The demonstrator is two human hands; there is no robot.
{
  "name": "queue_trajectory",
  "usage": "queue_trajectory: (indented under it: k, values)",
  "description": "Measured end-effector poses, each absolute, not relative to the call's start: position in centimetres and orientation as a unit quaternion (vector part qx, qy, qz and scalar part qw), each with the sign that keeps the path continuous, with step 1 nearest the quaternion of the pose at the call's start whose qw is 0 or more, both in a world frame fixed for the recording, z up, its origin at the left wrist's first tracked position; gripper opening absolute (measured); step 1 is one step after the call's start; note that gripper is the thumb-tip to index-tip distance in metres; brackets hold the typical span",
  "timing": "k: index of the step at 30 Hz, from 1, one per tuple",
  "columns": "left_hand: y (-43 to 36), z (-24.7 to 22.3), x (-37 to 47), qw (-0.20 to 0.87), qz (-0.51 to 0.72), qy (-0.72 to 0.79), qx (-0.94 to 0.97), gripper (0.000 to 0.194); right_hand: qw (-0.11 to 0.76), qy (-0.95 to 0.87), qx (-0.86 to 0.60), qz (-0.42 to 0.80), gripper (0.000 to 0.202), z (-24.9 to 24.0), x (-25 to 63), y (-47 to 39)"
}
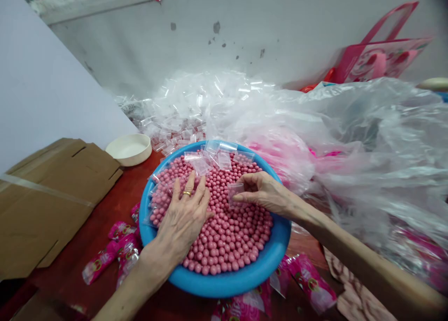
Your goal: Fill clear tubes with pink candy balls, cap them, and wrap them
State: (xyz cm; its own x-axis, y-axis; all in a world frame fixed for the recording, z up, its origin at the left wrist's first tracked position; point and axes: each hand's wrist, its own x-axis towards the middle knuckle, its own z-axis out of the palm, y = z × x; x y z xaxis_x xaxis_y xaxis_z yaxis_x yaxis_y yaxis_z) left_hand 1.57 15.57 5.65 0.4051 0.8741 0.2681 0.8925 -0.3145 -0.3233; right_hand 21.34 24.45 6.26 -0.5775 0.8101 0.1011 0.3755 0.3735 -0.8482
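A blue basin [210, 290] full of small round pink balls [224, 246] stands in front of me. My left hand [185, 213] lies over the balls at the left, fingers stretched out and apart, a ring on one finger. Between thumb and fingers of my right hand [261, 192] is a small clear plastic piece [235, 195], pinched above the balls near the middle right. Several more clear plastic pieces [224, 160] rest on the balls at the basin's far side. Others lie along its left inner edge, partly behind my left hand.
A heap of clear plastic pieces [189, 101] lies against the wall. Clear plastic bags [350, 139] spread at the right. A white round dish [129, 149] and folded cardboard [52, 199] are at the left. Pink wrapped packets [311, 281] surround the basin. A pink bag [378, 59] stands behind.
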Motion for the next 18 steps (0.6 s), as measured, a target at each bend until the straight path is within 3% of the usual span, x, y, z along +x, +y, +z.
queue_trajectory:
  k: [9, 17, 18]
  values:
    - [15.5, 5.8, 1.7, 0.21, -0.027, -0.568, -0.795, 0.032, 0.176, -0.888, -0.386, 0.174, 0.022, 6.7, 20.9, 22.7]
    - [15.5, 5.7, 1.7, 0.205, -0.024, -0.569, -0.796, 0.032, 0.193, -0.874, -0.404, 0.188, 0.009, 6.4, 21.1, 24.1]
    - [15.5, 5.7, 1.7, 0.204, -0.025, -0.57, -0.795, 0.032, 0.199, -0.869, -0.41, 0.194, 0.017, 6.3, 21.3, 24.4]
